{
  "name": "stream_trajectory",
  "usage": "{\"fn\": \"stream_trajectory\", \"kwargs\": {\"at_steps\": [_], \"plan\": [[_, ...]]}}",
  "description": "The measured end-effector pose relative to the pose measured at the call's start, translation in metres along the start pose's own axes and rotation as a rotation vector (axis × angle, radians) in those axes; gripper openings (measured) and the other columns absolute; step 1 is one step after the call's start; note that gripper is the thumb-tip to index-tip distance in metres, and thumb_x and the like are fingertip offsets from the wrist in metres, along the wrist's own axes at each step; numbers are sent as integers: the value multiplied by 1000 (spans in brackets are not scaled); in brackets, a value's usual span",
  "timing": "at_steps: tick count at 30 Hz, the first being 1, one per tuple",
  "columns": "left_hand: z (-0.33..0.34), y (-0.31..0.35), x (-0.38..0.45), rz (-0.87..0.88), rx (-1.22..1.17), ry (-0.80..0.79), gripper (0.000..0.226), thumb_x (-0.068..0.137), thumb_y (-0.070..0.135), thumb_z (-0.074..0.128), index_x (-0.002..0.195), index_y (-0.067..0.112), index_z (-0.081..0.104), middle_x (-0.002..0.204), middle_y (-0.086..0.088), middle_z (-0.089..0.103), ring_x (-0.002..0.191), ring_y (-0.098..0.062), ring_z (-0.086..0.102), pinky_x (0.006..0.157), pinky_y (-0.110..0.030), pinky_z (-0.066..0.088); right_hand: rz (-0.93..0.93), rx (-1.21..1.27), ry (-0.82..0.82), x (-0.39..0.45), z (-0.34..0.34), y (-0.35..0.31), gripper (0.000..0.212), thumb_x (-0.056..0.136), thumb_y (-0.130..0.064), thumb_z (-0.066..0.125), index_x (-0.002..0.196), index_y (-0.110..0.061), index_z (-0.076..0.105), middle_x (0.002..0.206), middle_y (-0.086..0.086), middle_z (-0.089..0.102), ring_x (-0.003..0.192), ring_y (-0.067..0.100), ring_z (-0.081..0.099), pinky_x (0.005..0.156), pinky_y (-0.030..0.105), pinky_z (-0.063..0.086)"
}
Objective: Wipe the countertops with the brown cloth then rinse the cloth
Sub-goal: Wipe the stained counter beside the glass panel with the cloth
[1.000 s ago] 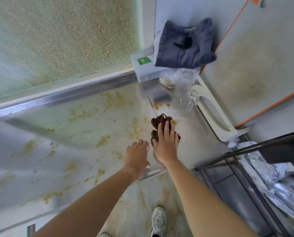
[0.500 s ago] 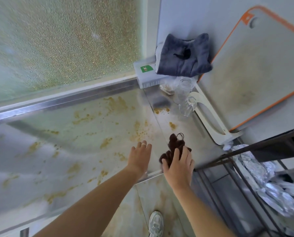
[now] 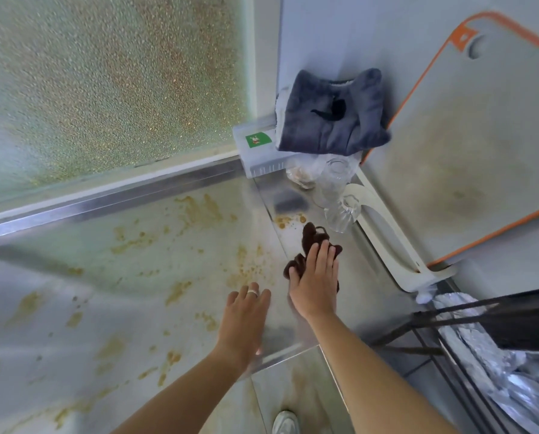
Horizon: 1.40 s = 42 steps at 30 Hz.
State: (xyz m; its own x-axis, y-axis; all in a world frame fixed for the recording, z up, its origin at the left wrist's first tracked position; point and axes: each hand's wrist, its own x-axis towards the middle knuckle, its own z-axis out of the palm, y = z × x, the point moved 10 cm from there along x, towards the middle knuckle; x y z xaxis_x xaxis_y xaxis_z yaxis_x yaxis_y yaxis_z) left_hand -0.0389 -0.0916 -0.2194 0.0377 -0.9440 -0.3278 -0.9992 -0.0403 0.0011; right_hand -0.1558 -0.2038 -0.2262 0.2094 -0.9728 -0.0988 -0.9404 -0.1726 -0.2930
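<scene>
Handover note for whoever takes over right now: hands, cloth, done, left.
Right hand: flat on the brown cloth, pressing it to the steel countertop near the right end.
Left hand: open, fingers straight, over the counter beside the right hand, holding nothing.
Done: the strip around the cloth looks mostly clean; a small brown patch remains just beyond it.
Left: many brown stains across the counter to the left, then rinse the cloth. No sink or tap in view.
Watch the clear glasses just beyond the cloth.
</scene>
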Motion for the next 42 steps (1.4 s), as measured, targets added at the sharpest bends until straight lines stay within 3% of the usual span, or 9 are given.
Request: {"fn": "stream_trajectory", "kwargs": {"at_steps": [8,12,16,22,25,30,33,39,42], "plan": [[0,-6,0,-6,-15,42,83,56,29,89,123,15,43,129,-9,48,118,-26,47,99,-41,40,-254,-75,-95,74,11,-41,74,106,-44,35,162,-6,4,170,15,-5,157,34,-7,128,45,0],[-6,-6,-5,-13,-18,44,84,56,33,90,123,14,42,128,-7,47,117,-25,48,101,-40,40,-294,223,-47,41,-3,-59,60,95,-18,63,151,-19,39,162,4,37,149,27,35,122,46,31],[-15,-5,-16,-4,-41,27,94,54,47,90,126,14,40,127,-3,45,119,-23,47,103,-39,38,-206,362,-6,-10,-13,-61,46,85,-6,68,125,-24,59,123,0,67,118,23,61,103,41,47],[-24,-5,-21,8,-58,10,98,52,46,90,128,12,38,129,-4,44,120,-24,47,101,-37,38,19,294,348,-71,-57,-14,48,88,-6,68,134,-12,56,140,6,57,133,25,50,110,45,43],[-23,-7,-17,15,-49,1,100,52,48,89,130,11,39,127,-4,45,118,-23,48,100,-36,37,170,167,239,-90,-25,21,64,91,-24,66,149,-10,43,157,12,43,148,31,35,119,49,32],[-13,-8,-7,31,10,-37,106,51,54,88,133,9,40,136,-8,43,124,-27,46,110,-41,28,101,80,83,-58,1,18,78,98,-38,53,161,-8,19,169,12,15,157,31,9,127,47,16],[-12,-3,0,27,41,-33,88,62,38,86,131,9,40,131,-8,47,117,-28,46,109,-42,29,7,85,23,-8,0,-2,79,100,-40,47,162,-9,9,170,11,4,158,30,0,128,44,4],[-5,-4,5,-5,-45,-62,65,71,20,76,125,11,42,126,-10,49,113,-31,48,104,-42,33,-95,62,26,84,1,-30,74,99,-32,49,160,-3,16,168,18,13,156,35,9,128,48,7],[-1,-4,5,17,-51,-87,71,62,26,82,121,12,44,123,-11,51,108,-32,51,100,-43,37,-150,33,-10,118,6,-41,73,100,-32,47,160,-6,17,169,16,13,156,35,9,128,50,9]]}}
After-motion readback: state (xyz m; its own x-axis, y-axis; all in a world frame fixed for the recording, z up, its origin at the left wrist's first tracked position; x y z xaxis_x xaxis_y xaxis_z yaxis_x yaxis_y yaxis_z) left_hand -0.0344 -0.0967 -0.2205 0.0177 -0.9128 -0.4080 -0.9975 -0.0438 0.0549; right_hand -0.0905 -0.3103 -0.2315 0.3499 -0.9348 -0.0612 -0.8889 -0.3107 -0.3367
